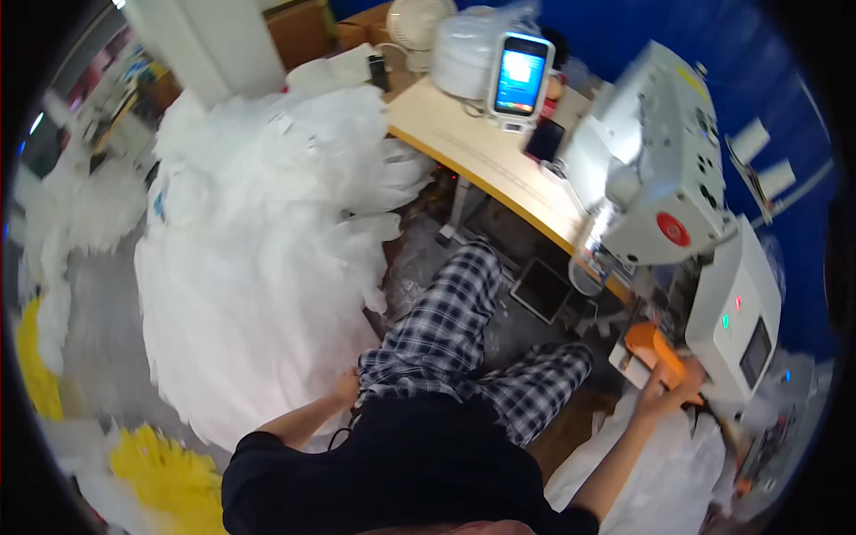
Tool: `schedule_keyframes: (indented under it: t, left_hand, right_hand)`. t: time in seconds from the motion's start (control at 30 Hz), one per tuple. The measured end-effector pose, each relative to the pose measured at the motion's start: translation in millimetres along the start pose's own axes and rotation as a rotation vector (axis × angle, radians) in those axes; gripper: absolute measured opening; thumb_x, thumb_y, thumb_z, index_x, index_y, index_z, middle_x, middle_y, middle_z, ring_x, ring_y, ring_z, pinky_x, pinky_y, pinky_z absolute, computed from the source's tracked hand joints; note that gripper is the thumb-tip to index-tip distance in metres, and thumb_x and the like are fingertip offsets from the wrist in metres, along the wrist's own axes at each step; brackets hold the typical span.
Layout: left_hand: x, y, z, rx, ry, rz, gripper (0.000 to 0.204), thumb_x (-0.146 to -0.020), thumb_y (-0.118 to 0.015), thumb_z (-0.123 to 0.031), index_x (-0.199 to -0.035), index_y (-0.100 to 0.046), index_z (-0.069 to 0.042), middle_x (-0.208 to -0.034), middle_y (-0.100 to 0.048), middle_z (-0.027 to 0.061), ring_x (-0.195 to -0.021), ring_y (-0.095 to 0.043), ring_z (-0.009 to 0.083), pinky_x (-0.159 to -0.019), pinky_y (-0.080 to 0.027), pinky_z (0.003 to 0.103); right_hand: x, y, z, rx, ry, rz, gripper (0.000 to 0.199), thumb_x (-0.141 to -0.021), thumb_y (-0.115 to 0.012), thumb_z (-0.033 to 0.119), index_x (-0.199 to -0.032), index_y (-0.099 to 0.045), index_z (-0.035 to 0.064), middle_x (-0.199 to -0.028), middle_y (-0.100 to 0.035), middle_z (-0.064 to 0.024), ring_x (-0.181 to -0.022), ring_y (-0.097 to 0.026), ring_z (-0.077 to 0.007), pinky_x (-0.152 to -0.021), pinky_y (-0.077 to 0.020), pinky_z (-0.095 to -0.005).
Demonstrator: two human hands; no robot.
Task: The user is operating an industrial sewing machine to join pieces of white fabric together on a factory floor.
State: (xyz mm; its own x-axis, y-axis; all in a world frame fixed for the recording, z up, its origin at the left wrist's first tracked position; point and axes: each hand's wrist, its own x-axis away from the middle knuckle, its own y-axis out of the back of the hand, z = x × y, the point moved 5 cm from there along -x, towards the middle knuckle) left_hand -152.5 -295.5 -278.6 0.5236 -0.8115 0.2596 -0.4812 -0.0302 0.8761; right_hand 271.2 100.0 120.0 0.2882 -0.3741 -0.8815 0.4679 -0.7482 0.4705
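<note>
Head view shows a bright orange object [656, 346], elongated and slanted

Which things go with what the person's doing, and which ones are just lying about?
Seem part of the work:
orange object, right hand on it
white machine close by
white heap, nearest the left hand

Seem just lying about:
dark phone
yellow heap
fan

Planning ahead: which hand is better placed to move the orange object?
Likely the right hand: it's at the orange object beside the white machine, while the left hand is by the hip.
</note>
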Motion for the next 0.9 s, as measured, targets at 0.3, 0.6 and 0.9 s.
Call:
schedule_keyframes:
  t: [0.3, 0.6, 0.9]
  left_hand:
    - [96, -6, -27, 0.944, 1.249, 0.53, 0.042, -0.079, -0.063, -0.039, -0.105, -0.059, -0.006, -0.089, -0.062, 0.0106, -0.08, -0.06, 0.0267, -0.066, -0.051, 0.047]
    - [198, -95, -35, 0.732, 0.918, 1.271, 0.047, -0.08, -0.058, -0.05, -0.107, -0.059, -0.011, -0.1, -0.063, 0.0138, -0.081, -0.062, 0.0287, -0.068, -0.053, 0.043]
    - [145, 25, 21, 0.424, 0.847, 0.986, 0.046, -0.08, -0.06, -0.046, -0.101, -0.061, -0.005, -0.102, -0.064, 0.0167, -0.086, -0.063, 0.0304, -0.075, -0.051, 0.044]
  right_hand:
    - [199, -104, 94, -0.16, -0.536, 1.324, 0.073, -0.08, -0.064, 0.043, -0.136, -0.032, 0.0078, -0.134, -0.035, -0.0271, -0.121, -0.04, -0.04, -0.091, -0.0435, -0.0463]
    - [229, -153, 48, 0.194, -0.723, 1.531, 0.097, -0.076, -0.059, 0.063, -0.139, -0.018, 0.0027, -0.128, -0.035, -0.0358, -0.107, -0.051, -0.0464, -0.084, -0.0462, -0.0515]
    - [301, -171, -11, -0.333, -0.508, 1.122, 0.042, -0.093, -0.048, 0.028, -0.071, -0.059, -0.0064, -0.071, -0.062, -0.0208, -0.06, -0.059, -0.0338, -0.057, -0.0491, -0.0389]
